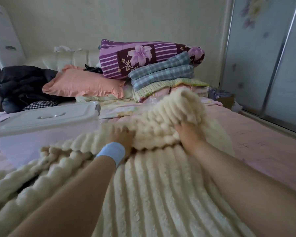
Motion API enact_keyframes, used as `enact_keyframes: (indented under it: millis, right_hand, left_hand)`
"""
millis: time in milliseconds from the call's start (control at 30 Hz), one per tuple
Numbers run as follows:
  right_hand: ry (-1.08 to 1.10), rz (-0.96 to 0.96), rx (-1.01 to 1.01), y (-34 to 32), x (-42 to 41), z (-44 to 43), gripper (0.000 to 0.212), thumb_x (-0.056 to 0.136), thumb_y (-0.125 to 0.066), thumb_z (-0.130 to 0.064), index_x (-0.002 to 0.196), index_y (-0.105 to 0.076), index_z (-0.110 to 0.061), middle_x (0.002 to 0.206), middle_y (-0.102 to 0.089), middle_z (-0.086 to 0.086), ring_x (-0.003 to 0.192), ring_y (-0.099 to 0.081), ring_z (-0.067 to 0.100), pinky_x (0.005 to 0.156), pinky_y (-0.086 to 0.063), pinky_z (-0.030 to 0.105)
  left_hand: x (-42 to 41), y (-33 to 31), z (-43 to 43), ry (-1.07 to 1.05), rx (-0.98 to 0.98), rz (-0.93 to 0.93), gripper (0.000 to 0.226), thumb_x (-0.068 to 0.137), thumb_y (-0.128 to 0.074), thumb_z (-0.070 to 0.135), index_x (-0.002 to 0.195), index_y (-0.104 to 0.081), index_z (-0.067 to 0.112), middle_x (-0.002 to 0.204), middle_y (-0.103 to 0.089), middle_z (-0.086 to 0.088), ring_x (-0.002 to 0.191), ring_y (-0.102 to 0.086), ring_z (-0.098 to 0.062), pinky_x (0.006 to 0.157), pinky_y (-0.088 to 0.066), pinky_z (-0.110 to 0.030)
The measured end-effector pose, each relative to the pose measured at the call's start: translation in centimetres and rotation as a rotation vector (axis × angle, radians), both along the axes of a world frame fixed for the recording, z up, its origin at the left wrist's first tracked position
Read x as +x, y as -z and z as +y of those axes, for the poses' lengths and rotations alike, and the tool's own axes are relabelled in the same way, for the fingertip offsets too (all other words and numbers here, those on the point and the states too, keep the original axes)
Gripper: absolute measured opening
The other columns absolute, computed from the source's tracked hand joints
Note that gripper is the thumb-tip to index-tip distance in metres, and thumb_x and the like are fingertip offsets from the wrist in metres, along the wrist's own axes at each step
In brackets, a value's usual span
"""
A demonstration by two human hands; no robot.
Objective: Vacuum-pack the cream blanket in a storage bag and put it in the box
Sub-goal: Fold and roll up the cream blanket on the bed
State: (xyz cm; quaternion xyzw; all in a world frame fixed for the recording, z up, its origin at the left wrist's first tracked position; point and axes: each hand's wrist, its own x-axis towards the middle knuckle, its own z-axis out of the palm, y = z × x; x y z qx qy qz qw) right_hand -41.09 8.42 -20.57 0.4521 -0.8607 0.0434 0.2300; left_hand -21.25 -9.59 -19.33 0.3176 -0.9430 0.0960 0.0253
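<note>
At our fingertips, the thick cream ribbed fleece blanket (157, 182) is bunched into a fold: the right hand (189, 134) has its fingers (183, 124) clenched into the raised far edge, lifting a fat roll of pile off the bed, while the left hand (121, 135), with a pale blue band (112, 153) at the wrist, has its fingers buried in the fabric beside it, gripping a handful as far as we can tell. From there the blanket runs back toward us along both forearms, lying flat on the pink bedsheet (255, 139), with a loose rumpled edge off to our left. We judge this to be the folding step, so we should carry the two held points over together, keep the ribs parallel so the edges meet squarely, then press the air out with flat palms; a tidy, even slab will slide into a bag far more easily. Beyond the hands lies a white plastic lid with a recessed handle (46, 117), and behind it a peach ruffled pillow (82, 84) and stacked folded quilts (161, 74); we cannot pick out a storage bag or the box for certain
</note>
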Motion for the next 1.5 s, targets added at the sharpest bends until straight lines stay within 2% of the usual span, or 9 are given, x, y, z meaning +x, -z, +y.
enact_keyframes:
  millis: [100, 400, 633, 967, 1067, 1167, 1333, 1433, 1500]
  right_hand:
    - [0.099, -0.18, 0.312, 4.1, 1.3, 2.9, 0.042, 0.103, -0.035, -0.016, 0.143, -0.046, -0.02, 0.14, -0.056, 0.008, 0.127, -0.056, 0.03, 0.1, -0.05, 0.042]
    - [0.116, -0.305, 0.322, 0.1, 7.9, 9.5, 0.07, 0.097, -0.042, -0.025, 0.159, -0.01, -0.028, 0.168, -0.006, 0.009, 0.149, -0.024, 0.03, 0.119, -0.018, 0.054]
    - [-0.124, -0.588, 0.148, 2.0, 17.3, 19.5, 0.052, 0.09, -0.044, -0.029, 0.142, -0.049, -0.03, 0.147, -0.052, -0.002, 0.136, -0.048, 0.025, 0.108, -0.04, 0.04]
    - [-0.103, -0.568, 0.131, 6.7, 23.9, 28.2, 0.055, 0.104, -0.038, -0.036, 0.157, -0.032, -0.022, 0.166, -0.024, 0.002, 0.154, -0.017, 0.015, 0.123, -0.014, 0.034]
    - [-0.094, -0.615, 0.173, 6.4, 24.9, 29.5, 0.071, 0.094, -0.048, -0.046, 0.159, -0.028, -0.025, 0.167, -0.021, 0.001, 0.154, -0.017, 0.015, 0.123, -0.016, 0.037]
    - [-0.141, -0.728, 0.245, 4.7, 25.9, 30.9, 0.094, 0.066, -0.054, -0.052, 0.156, -0.029, -0.035, 0.163, -0.03, -0.001, 0.145, -0.035, 0.019, 0.117, -0.03, 0.035]
    - [-0.148, -0.58, 0.547, 4.4, 26.1, 34.3, 0.113, 0.075, -0.079, -0.026, 0.16, -0.004, -0.039, 0.17, 0.004, -0.002, 0.156, 0.002, 0.015, 0.125, -0.006, 0.044]
    - [-0.049, -0.374, 0.455, 4.8, 24.9, 36.6, 0.101, 0.082, -0.068, -0.016, 0.16, -0.009, -0.039, 0.169, -0.008, -0.006, 0.155, -0.006, 0.014, 0.124, -0.004, 0.051]
    - [0.021, -0.237, 0.33, 4.9, 23.8, 37.5, 0.08, 0.091, -0.058, -0.016, 0.158, -0.02, -0.035, 0.165, -0.023, -0.005, 0.152, -0.022, 0.019, 0.121, -0.015, 0.048]
  left_hand:
    - [1.2, 3.5, 3.2, 0.005, 0.184, -0.306, 0.094, 0.088, -0.063, 0.046, 0.156, 0.0, 0.031, 0.163, 0.0, -0.006, 0.148, -0.008, -0.037, 0.117, -0.017, -0.05]
    - [5.4, -0.8, 11.3, 0.074, 0.278, -0.103, 0.067, 0.1, -0.046, 0.032, 0.156, -0.009, 0.034, 0.162, -0.012, 0.003, 0.144, -0.028, -0.027, 0.109, -0.038, -0.043]
    - [11.3, 0.5, 22.2, 0.145, 0.354, -0.059, 0.051, 0.096, -0.05, 0.041, 0.145, -0.034, 0.036, 0.146, -0.037, 0.004, 0.13, -0.044, -0.021, 0.104, -0.043, -0.043]
    - [19.6, 4.7, 31.7, 0.123, 0.48, -0.058, 0.076, 0.073, -0.059, 0.076, 0.131, -0.037, 0.033, 0.136, -0.046, 0.002, 0.122, -0.047, -0.025, 0.1, -0.041, -0.041]
    - [21.4, 4.5, 33.5, 0.164, 0.457, -0.199, 0.094, 0.063, -0.065, 0.081, 0.14, -0.038, 0.033, 0.148, -0.037, 0.006, 0.131, -0.043, -0.022, 0.105, -0.038, -0.04]
    - [21.9, 4.3, 34.5, 0.162, 0.328, -0.402, 0.113, 0.063, -0.069, 0.077, 0.154, -0.019, 0.034, 0.163, -0.009, 0.003, 0.147, -0.02, -0.025, 0.117, -0.027, -0.047]
    - [20.6, 3.6, 35.7, 0.197, 0.166, -0.257, 0.062, 0.074, -0.073, 0.047, 0.131, -0.058, 0.027, 0.135, -0.046, 0.001, 0.121, -0.05, -0.023, 0.096, -0.048, -0.036]
    - [19.8, 3.1, 35.2, 0.155, 0.18, 0.002, 0.03, 0.085, -0.061, 0.029, 0.114, -0.066, 0.024, 0.114, -0.066, 0.0, 0.105, -0.063, -0.024, 0.086, -0.052, -0.033]
    - [19.3, 3.4, 35.0, 0.153, 0.211, 0.053, 0.039, 0.084, -0.062, 0.029, 0.123, -0.056, 0.031, 0.118, -0.064, 0.001, 0.106, -0.062, -0.024, 0.088, -0.051, -0.034]
